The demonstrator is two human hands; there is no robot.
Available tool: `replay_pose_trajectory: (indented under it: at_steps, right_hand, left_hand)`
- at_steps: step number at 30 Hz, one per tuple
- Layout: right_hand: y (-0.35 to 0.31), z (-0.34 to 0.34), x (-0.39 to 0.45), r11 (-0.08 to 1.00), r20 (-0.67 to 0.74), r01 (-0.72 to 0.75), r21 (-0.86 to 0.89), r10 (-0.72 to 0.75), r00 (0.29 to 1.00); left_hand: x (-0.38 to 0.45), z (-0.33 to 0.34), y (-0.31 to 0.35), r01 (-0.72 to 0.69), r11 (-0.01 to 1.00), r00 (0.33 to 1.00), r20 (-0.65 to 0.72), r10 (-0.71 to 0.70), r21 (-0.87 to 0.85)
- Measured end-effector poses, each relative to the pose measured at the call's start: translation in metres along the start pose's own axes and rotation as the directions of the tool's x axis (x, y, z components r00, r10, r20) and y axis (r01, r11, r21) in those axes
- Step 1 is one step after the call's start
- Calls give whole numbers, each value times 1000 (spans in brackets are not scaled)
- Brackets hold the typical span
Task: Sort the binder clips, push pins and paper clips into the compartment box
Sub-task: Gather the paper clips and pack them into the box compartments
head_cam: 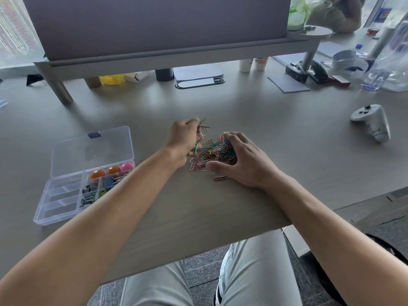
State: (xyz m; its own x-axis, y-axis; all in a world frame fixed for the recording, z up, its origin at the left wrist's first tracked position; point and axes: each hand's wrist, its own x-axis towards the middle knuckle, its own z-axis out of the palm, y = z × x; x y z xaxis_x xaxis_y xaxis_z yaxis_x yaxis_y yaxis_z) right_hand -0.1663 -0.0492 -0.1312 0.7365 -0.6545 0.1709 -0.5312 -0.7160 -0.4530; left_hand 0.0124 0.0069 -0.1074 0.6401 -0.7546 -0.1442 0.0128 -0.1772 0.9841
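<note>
Now left hand (pixel 184 140) clutches paper clips (pixel 215 154); right hand (pixel 245 161) cups pile

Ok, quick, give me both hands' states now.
Left hand: gripping a bunch of paper clips.
Right hand: open, cupped over the paper clip pile.

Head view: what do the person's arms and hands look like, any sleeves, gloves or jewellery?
Both forearms are bare up to the frame edge, no sleeves showing. The left hand and right hand wear no gloves, and no rings, watch or bands are visible. Light grey trousers show below the desk.
</note>
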Motion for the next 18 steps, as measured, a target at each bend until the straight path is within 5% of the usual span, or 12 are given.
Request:
replay_pose_trajectory:
  at_steps: [3,7,12,18]
  right_hand:
    - [-6,6,8,997,17,62,-42,-61,998]
    - [-4,8,13,991,-58,128,22,-127,990]
    - [-2,6,12,994,-198,55,-90,-72,978]
    - [-7,10,15,948,-185,0,-318,-62,981]
  left_hand:
    - [-1,-8,5,221,947,971,141,-191,-234]
    - [1,-19,7,380,858,910,304,-281,-346]
    - [-5,-26,6,451,779,857,453,-243,-435]
    - [-14,-27,2,452,775,856,457,-240,-441]
